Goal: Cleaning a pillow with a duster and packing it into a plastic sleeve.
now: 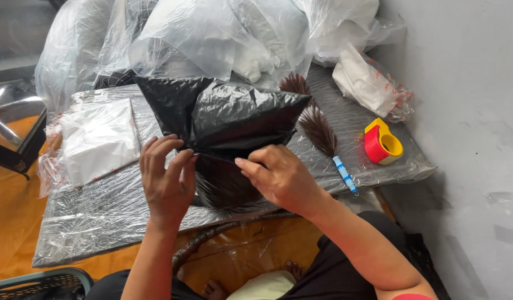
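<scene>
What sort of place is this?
Probably a small packing workspace: a low plastic-wrapped table, a black plastic bag in both hands, a red-and-yellow tape dispenser, and clear bulk bags behind.

- Left hand (166, 180): back up, fingers spread and curled forward, pinching.
- Right hand (281, 178): just beside it, fingers pointing left, forearm angled inward.

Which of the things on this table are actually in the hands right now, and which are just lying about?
In hand:
black plastic bag, pinched by the left hand and right hand

Lying about:
red and yellow tape dispenser
feather duster
flat clear packet of white cloth
clear bags piled at the back
</scene>
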